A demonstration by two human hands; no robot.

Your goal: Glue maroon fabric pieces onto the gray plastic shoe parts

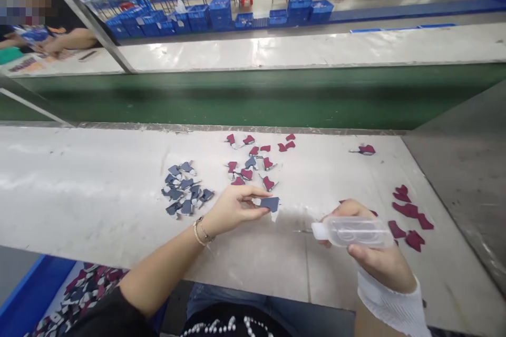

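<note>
My left hand [233, 208] pinches a small grey-blue fabric piece [270, 203] just above the white worktable [79, 195]. My right hand [375, 260], with a white wrap at the wrist, grips a clear plastic squeeze bottle [351, 231] lying sideways, its thin nozzle pointing left toward the held piece. A pile of grey-blue pieces [185, 189] lies left of my left hand. Dark red pieces [256, 160] are scattered beyond it, and more dark red pieces [411, 216] lie to the right of the bottle.
A green conveyor belt [253, 97] runs behind the table, with a second white table beyond. Another person [35, 21] works at the far left. Blue crates [221, 13] are stacked in the background. A blue bin [51, 295] of pieces sits by my left knee.
</note>
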